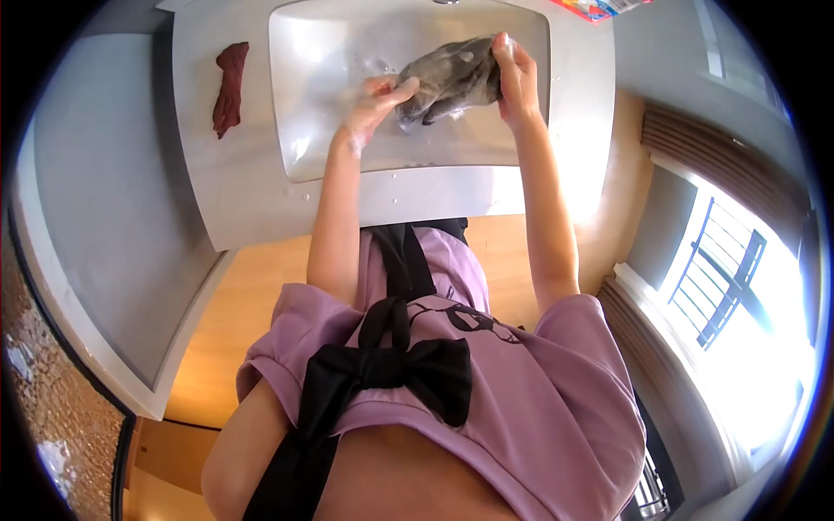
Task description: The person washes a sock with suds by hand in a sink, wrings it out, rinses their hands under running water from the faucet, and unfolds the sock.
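Observation:
A wet, dark grey cloth [452, 76] with soap suds on it is stretched between my two hands above the white sink basin [317, 130]. My left hand [379, 106] is closed on its left end, the thumb pointing right along the fabric. At the cloth's right end, my right hand [516, 76] grips the edge with the thumb on top. Suds cling to my left wrist. The cloth is crumpled, so its exact kind cannot be made out.
A twisted maroon cloth [230, 89] lies on the white counter [221, 182] left of the basin. At the back right edge is a colourful packet [599, 7]. The faucet's tip [446, 2] shows at the top. A bright window [730, 269] is on the right.

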The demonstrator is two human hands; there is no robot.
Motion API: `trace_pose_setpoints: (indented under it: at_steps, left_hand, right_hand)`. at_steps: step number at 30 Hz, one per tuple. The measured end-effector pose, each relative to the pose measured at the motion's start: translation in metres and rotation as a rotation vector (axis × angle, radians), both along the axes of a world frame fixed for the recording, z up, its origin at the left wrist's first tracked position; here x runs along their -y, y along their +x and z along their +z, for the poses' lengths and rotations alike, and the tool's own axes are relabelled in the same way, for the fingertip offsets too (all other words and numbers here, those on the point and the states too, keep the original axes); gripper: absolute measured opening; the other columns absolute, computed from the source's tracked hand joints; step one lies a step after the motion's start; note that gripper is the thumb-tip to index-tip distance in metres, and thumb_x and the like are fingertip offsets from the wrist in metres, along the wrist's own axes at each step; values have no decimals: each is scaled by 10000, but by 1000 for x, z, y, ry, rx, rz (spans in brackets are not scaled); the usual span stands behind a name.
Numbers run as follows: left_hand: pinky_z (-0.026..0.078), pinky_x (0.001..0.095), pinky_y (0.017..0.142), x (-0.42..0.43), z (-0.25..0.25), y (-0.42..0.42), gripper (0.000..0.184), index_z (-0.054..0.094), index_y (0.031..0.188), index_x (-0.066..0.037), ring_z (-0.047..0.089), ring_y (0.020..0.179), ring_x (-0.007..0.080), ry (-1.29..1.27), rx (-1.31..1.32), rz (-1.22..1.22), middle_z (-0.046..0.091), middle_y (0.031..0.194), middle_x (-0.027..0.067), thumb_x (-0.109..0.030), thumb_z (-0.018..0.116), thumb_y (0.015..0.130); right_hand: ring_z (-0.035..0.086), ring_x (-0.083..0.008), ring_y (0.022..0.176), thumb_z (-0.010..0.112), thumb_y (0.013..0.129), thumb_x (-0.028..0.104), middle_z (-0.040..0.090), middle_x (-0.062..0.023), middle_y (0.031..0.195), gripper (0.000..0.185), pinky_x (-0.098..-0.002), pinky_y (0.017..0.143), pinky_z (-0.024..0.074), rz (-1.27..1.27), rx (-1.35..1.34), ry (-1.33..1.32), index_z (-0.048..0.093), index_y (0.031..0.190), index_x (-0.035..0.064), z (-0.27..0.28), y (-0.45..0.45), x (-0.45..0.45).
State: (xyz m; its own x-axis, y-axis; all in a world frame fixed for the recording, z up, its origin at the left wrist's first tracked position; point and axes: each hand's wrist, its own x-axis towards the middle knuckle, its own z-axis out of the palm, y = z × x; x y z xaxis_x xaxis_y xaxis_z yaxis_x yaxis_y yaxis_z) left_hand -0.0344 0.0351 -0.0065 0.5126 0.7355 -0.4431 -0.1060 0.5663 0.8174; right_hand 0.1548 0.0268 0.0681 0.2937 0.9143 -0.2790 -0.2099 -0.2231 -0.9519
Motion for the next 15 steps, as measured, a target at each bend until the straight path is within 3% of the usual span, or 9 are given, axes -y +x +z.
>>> trace_pose_setpoints:
  at_steps: [2,3,5,7,9,11,13,14,15]
  left_hand:
    - [273,216,477,4,8,18,290,474,576,-63,311,540,33,80,27,317,396,573,-67,-225,602,779]
    - [273,216,477,4,8,21,290,474,576,-63,311,540,33,71,24,326,396,573,-67,-225,602,779]
    - [249,190,453,1,9,25,325,452,561,-70,305,523,23,331,-115,443,388,548,-69,-252,576,800]
    - [231,202,406,-2,19,30,336,462,557,-70,307,475,28,297,-77,521,375,516,-66,-267,560,810]
    - [213,217,367,0,35,32,346,464,546,-74,324,442,43,-89,-93,522,373,496,-58,-271,540,821]
    - [228,237,330,3,25,42,323,469,591,-88,354,412,67,-152,-155,559,406,512,-43,-309,522,822]
    - [306,231,350,13,36,50,263,514,734,-84,411,446,79,-311,363,595,472,595,-18,-330,496,827]
    - [423,246,437,14,47,53,267,509,922,-68,504,542,106,-364,386,560,535,718,12,-317,472,833]
    - [423,246,437,17,45,52,267,509,922,-68,504,542,106,-358,384,566,535,718,12,-317,472,833]
  right_hand:
    - [429,-92,578,539,799,394,469,-10,621,384,-211,489,352,-175,36,33,527,747,14,-15,3,0]
    - [429,-92,578,539,799,394,469,-10,621,384,-211,489,352,-166,35,24,527,747,14,-14,2,2]
    - [408,-74,587,535,803,388,454,-4,623,380,-221,483,336,-233,-19,-7,518,733,14,-12,-2,6]
    - [370,-61,529,527,811,368,433,12,568,374,-225,446,309,-267,5,-27,511,647,32,-1,-12,3]
    - [369,-70,493,528,813,367,427,40,550,389,-243,452,336,-51,133,-74,493,582,56,17,-22,12]
    - [365,-98,398,567,785,335,423,21,433,418,-274,407,335,112,260,-19,468,483,63,33,-47,21]
    - [440,-174,370,610,729,294,476,-78,429,338,-317,409,371,439,783,386,527,498,61,16,-53,26]
    - [492,-276,419,614,686,271,498,-153,499,265,-348,449,411,560,1076,426,568,536,58,14,-54,28]
    - [492,-276,419,614,686,271,498,-153,499,265,-348,449,411,562,1073,435,568,536,58,8,-52,24]
